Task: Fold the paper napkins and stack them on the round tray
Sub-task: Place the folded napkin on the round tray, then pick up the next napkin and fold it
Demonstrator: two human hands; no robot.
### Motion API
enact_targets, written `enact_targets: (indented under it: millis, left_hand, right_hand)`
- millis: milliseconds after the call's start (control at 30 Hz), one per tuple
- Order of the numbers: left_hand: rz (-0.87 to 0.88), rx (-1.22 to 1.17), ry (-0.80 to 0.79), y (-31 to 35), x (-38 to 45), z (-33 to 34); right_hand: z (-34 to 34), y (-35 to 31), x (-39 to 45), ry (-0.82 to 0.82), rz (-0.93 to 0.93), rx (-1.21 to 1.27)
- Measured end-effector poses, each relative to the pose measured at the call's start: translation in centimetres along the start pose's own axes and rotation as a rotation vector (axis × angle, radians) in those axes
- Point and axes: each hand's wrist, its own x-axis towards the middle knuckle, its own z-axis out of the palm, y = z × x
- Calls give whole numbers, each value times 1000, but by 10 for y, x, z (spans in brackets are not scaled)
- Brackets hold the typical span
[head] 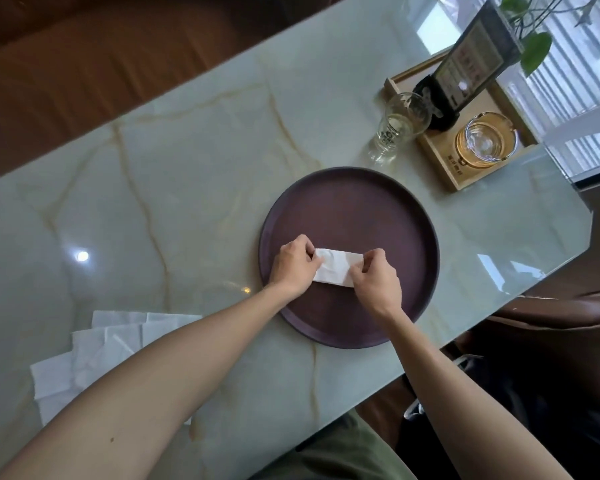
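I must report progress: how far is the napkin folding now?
Done: nothing is stacked yet; the round tray is otherwise bare. In hand: left hand and right hand pinch one folded napkin over the tray. Left: the unfolded napkins lying on the marble table.

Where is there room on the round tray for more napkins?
The round tray is bare across its far half, toward the glass. The near part is busy: left hand and right hand pinch the folded napkin there.
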Motion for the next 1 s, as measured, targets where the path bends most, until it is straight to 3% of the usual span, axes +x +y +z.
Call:
enact_targets:
  millis: [200,367,600,767,1000]
  left_hand:
    - [-34,22,37,-6,-4,-7]
    - [38,-40,105,-14,-25,-31]
    - [14,-151,145,-76,-72,-104]
    - [-168,-266,210,-154,-112,-155]
    - [-333,-375,255,-255,-176,-187]
  right_hand:
    - [-4,3,-6,25,37,-62]
    - [-11,2,-18,64,77,-160]
    - [13,-45,-58,42,-242,-90]
    - [66,-91,-108,-72,-433,-132]
    - [153,-118,-179,-404,-357,-144]
